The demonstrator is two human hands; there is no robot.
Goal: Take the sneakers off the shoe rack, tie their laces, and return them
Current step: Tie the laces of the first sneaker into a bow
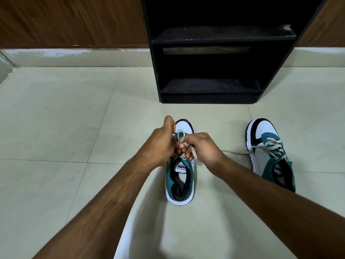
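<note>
Bare tiled floor (56, 118) stretches wide on the left, edged by a pale skirting under wood panelling. In the middle, the left hand (162, 144) and right hand (203, 148) are both closed on the laces (182, 139) of the near sneaker (180, 176). Beyond stands the black shoe rack (209, 53). At right, well apart, the second sneaker (270, 152) lies with one loose lace trailing leftward.

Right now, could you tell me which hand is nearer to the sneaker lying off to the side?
The right hand. It works the laces just left of that sneaker; the left hand sits farther away.
</note>
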